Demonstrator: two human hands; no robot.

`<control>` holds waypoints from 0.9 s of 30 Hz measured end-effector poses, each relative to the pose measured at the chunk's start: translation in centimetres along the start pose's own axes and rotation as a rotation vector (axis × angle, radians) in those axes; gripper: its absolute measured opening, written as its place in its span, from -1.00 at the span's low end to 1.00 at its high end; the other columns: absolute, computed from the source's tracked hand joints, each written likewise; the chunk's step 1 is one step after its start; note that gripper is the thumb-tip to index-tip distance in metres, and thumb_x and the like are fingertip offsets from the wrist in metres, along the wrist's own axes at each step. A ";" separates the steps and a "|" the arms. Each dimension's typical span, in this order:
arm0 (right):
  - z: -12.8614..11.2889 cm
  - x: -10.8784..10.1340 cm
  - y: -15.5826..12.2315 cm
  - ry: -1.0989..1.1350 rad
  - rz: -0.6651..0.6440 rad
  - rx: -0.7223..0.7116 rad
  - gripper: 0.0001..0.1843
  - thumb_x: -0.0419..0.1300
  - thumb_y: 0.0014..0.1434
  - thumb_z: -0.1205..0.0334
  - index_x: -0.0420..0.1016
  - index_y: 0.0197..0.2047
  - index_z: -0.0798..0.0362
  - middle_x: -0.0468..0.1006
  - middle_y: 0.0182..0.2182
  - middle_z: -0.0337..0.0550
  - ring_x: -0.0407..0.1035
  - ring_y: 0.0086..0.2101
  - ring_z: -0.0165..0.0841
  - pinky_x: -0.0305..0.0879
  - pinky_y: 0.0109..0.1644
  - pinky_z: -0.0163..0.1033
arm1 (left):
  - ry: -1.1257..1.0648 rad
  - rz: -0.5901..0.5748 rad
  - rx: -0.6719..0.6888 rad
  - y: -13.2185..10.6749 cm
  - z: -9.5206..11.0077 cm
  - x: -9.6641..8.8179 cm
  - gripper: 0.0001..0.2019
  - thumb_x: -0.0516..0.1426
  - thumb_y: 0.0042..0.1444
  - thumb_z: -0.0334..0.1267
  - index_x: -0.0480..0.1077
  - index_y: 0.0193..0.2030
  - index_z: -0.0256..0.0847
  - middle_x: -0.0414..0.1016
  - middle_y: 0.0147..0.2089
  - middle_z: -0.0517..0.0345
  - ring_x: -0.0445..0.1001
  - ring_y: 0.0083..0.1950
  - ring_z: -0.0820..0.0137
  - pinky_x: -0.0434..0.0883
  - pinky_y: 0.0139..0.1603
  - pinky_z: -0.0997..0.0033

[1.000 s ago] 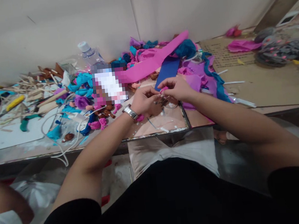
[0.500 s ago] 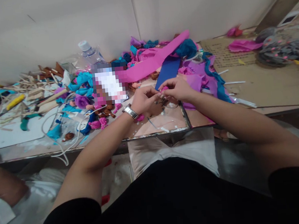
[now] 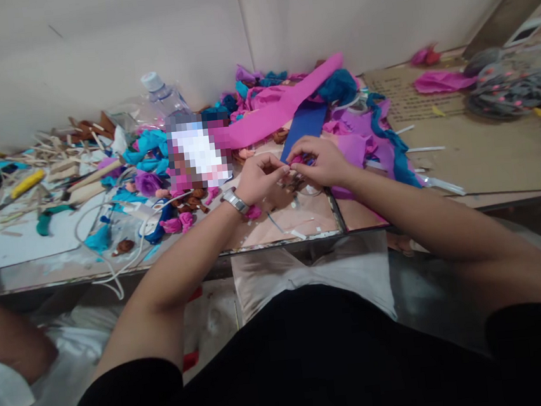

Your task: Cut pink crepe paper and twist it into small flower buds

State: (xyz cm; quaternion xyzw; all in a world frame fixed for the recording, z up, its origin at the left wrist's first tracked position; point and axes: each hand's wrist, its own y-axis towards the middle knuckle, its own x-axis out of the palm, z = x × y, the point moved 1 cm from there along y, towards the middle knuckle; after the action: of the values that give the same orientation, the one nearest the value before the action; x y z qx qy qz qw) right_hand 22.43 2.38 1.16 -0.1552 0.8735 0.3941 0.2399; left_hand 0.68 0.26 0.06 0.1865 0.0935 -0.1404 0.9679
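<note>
My left hand (image 3: pixel 259 180), with a watch at its wrist, pinches thumb against fingers. Facing it, the fingers of my right hand (image 3: pixel 322 161) are closed too. Between the fingertips of both hands is a small bunched piece of pink crepe paper (image 3: pixel 297 159), mostly hidden by the fingers. Just behind my hands lies a flat dark blue strip (image 3: pixel 302 130). A long pink paper strip (image 3: pixel 272 116) stretches across the pile above it. Purple crepe paper (image 3: pixel 357 132) lies to the right of my right hand.
A phone-like bright screen (image 3: pixel 199 152), blurred out, stands left of my hands before a plastic bottle (image 3: pixel 159 95). Rolled paper flowers, a white cable (image 3: pixel 92 210) and wooden sticks (image 3: pixel 69 152) crowd the left. Cardboard (image 3: pixel 486 156) covers the right side. Another person's arm (image 3: pixel 6 337) shows lower left.
My fingers have shifted slightly around the pink crepe paper, and the right hand's fingertips have curled in and lowered a little. At lower left the other person's arm moved slightly right.
</note>
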 end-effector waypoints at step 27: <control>-0.5 0.0 -0.1 -0.192 0.046 -0.203 -0.88 0.28 0.34 0.18 0.65 -0.15 -0.02 0.65 -0.08 0.00 0.51 -0.05 -0.08 0.39 0.09 0.08 | -0.160 0.001 -0.060 0.3 -1.4 0.5 -0.37 0.43 0.05 0.37 0.44 -0.21 -0.20 0.70 -0.25 0.04 0.72 -0.20 0.32 0.67 -0.08 0.24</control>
State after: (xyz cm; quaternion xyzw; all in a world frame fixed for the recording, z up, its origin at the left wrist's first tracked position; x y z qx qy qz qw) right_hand 22.35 1.94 1.34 -0.1202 0.8056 0.4987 0.2965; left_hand 1.10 0.93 -1.24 0.1459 0.0200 -0.1516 0.9774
